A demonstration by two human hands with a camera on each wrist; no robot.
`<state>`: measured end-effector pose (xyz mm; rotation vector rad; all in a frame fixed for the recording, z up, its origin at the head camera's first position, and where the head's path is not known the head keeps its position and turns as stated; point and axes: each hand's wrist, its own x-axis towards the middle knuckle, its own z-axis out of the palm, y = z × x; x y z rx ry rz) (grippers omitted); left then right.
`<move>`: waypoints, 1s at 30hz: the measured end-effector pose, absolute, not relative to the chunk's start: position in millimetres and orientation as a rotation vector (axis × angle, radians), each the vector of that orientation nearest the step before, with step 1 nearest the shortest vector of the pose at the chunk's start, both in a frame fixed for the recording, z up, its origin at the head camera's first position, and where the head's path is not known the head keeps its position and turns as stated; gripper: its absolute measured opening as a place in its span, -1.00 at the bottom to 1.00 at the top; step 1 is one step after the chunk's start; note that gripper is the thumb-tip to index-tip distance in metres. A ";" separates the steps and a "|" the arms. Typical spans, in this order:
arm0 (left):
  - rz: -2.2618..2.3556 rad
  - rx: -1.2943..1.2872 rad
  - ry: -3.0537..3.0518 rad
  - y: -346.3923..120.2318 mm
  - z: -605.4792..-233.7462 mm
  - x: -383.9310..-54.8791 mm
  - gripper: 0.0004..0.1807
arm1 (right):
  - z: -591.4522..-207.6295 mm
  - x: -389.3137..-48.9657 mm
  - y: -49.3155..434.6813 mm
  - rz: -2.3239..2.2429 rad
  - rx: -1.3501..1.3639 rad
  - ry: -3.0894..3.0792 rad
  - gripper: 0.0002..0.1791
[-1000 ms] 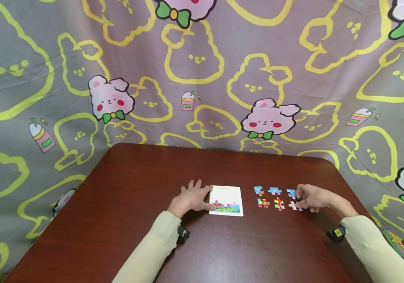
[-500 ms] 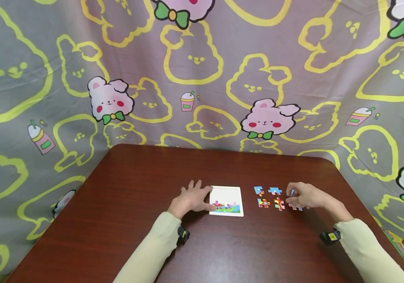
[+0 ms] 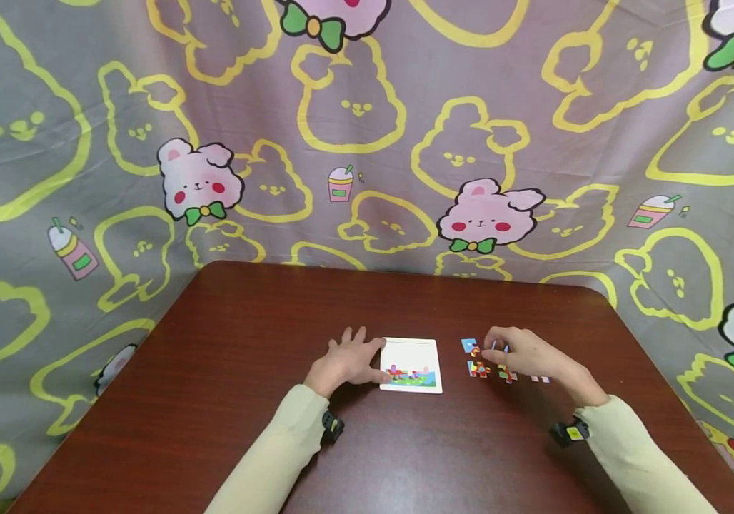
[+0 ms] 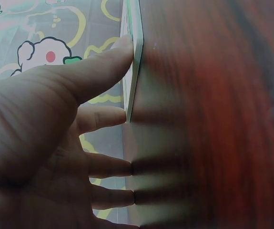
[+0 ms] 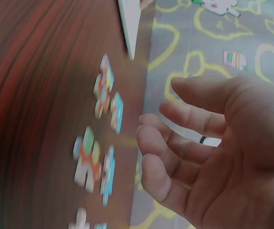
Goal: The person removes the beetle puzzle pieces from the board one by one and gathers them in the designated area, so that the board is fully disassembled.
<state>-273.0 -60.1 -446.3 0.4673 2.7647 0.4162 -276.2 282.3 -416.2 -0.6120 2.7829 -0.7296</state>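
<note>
A square white puzzle tray (image 3: 405,351) lies flat on the table, with a colourful picture strip along its near side. My left hand (image 3: 349,360) rests at its left edge, fingers spread; in the left wrist view the thumb (image 4: 113,59) touches the tray's rim. My right hand (image 3: 528,353) hovers over the loose jigsaw pieces, fingers loosely bent, with a gap between thumb and fingertips and nothing held. A blue piece (image 3: 470,345) and an orange one (image 3: 479,369) lie left of it. A multicoloured piece (image 5: 86,164) and a blue-edged piece (image 5: 109,174) lie below the hand, partly hidden in the head view.
The dark red-brown table (image 3: 264,314) has rounded far corners. Behind it hangs a grey curtain (image 3: 399,164) with yellow outlines and rabbit faces. A pinkish piece (image 3: 540,378) lies by the right wrist, near another bluish piece (image 5: 101,225).
My right hand has moved left along the jigsaw pieces, from the rightmost pair to above the middle pair. The left hand and the tray have stayed put.
</note>
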 end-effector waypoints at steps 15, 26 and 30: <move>0.433 0.477 2.760 -60.5 -444.1 -270.8 -0.15 | -420.9 -284.2 231.0 -0.757 -0.792 2.783 -0.93; 0.413 0.475 2.764 -60.5 -445.1 -271.8 -0.15 | -425.4 -286.7 212.7 -0.854 -0.751 2.630 -0.88; 0.414 0.475 2.766 -60.4 -445.7 -272.0 -0.15 | -428.8 -286.5 206.0 -0.847 -0.767 2.608 -0.87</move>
